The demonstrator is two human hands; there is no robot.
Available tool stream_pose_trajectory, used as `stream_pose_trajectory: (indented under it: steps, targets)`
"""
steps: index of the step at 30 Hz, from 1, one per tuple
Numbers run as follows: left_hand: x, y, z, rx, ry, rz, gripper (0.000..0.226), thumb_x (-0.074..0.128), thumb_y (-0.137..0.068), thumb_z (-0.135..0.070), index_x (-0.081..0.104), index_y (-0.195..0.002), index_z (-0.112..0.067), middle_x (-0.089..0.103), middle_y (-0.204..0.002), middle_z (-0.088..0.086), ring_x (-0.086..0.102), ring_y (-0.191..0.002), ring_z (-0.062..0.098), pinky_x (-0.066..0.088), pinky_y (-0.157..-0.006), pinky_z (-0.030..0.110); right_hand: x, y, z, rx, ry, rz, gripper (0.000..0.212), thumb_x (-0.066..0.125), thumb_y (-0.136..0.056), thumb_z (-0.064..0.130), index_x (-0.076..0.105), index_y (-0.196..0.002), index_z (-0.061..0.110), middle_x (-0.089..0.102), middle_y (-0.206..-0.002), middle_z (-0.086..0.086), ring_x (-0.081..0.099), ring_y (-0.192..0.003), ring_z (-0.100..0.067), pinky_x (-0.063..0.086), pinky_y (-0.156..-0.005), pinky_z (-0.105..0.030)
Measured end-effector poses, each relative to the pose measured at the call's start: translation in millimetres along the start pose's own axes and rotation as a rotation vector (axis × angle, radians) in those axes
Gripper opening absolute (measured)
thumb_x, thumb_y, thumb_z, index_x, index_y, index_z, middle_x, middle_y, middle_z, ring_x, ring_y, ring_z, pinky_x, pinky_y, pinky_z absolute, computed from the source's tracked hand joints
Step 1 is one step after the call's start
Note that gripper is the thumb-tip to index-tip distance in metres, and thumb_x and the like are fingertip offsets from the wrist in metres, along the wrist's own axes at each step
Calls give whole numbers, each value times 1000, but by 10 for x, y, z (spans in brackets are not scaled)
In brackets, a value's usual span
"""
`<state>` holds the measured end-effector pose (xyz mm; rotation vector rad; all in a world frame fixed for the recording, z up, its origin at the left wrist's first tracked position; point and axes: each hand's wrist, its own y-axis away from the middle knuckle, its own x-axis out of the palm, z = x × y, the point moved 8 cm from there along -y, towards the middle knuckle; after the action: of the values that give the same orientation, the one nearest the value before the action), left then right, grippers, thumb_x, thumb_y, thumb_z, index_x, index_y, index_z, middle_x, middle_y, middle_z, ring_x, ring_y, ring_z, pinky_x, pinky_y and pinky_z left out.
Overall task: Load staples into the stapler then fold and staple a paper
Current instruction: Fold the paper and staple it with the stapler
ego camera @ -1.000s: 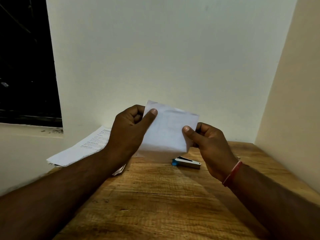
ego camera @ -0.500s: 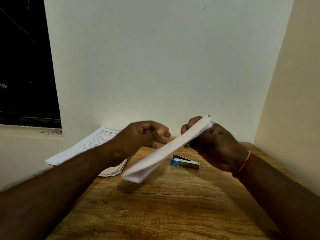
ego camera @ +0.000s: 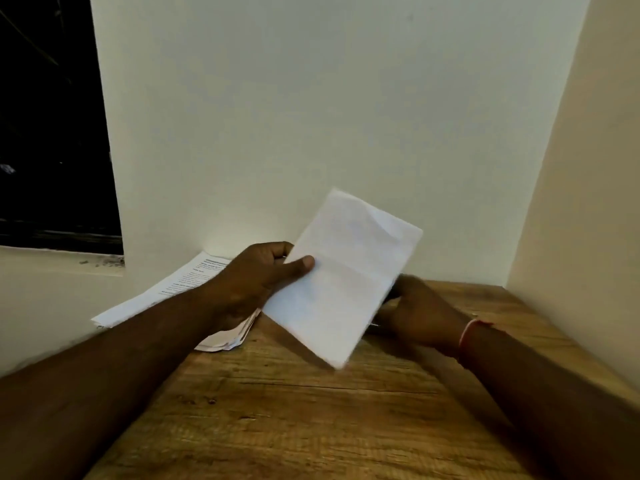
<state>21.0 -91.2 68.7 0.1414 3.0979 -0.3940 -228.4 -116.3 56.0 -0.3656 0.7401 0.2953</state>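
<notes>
folded white paper (ego camera: 341,278): a sheet folded to a narrow rectangle, held up in the air over the back of the table, tilted so that its top corner leans right and its lower corner points down toward the tabletop; a faint crease runs across its middle.
left hand (ego camera: 256,282): grips the paper by its left edge, with the thumb pressed flat on the front face and the other fingers curled behind it.
right hand (ego camera: 420,313): low, near the tabletop, just right of the paper and partly behind it; its fingers are hidden by the sheet, so i cannot tell whether they are curled or what they touch.
thin red thread band (ego camera: 467,336): round the right wrist.
stack of printed white sheets (ego camera: 166,292): lies at the table's back left, under the left forearm, with a few pinkish sheets (ego camera: 228,337) showing beneath it.
brown wooden table (ego camera: 311,410): grained top, running from the near edge to the walls.
pale white wall (ego camera: 311,116): behind the table, meeting a cream side wall (ego camera: 588,202) at the right.
dark window opening (ego camera: 48,116): upper left, above a pale sill (ego camera: 52,261).
</notes>
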Motion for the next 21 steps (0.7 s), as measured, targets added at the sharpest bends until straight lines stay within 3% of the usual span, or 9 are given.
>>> stream_pose_trajectory:
  steps: [2,3,7,10,14,18,21]
  targets:
    - [-243,-47,13,27,-78,-134,38,85,-97,-35,78,-123,-8,87,-118,14,80,-118,44,65,-102,56,83,6,-43,-3,285,56,54,86,-81,65,74,-127,40,68,-123,21,65,-114,-4,55,-93,-30]
    - [-340,-63,19,35,-106,-180,37,85,-97,-37,78,-122,-10,87,-116,11,82,-115,43,67,-96,54,123,-18,-118,25,329,70,52,87,-80,68,76,-123,42,66,-121,22,63,-111,-3,55,-94,-29]
    - [-505,-75,-13,70,-170,-262,33,86,-97,-41,78,-120,-19,88,-112,4,85,-106,35,70,-88,51,163,-96,-217,17,296,-1,16,85,-93,49,77,-101,38,71,-111,17,66,-104,-5,58,-89,-31]
    - [-537,-70,-36,97,-194,-305,25,84,-100,-38,79,-118,-21,88,-108,1,85,-103,32,70,-84,48,65,-102,-210,15,-58,-102,9,78,-102,34,78,-104,25,82,-99,1,73,-87,-10,60,-72,-25]
    - [-553,-59,-44,116,-236,-322,23,83,-101,-39,79,-119,-24,88,-110,0,85,-103,30,70,-88,50,51,-103,-152,-27,-588,-60,25,70,-106,24,75,-121,4,81,-110,-21,73,-88,-24,62,-78,-34]
    - [-542,-45,-73,145,-284,-328,21,82,-102,-39,79,-117,-25,88,-106,-5,85,-95,21,66,-73,33,100,-99,-98,-64,-661,-43,43,75,-94,35,76,-124,5,80,-115,-21,72,-88,-20,60,-78,-34]
    - [-533,-45,-81,160,-278,-316,21,81,-102,-39,78,-117,-26,88,-107,-6,85,-93,18,65,-70,29,122,-101,-107,-61,-626,-27,36,75,-97,33,77,-123,8,82,-116,-16,74,-92,-20,61,-82,-38]
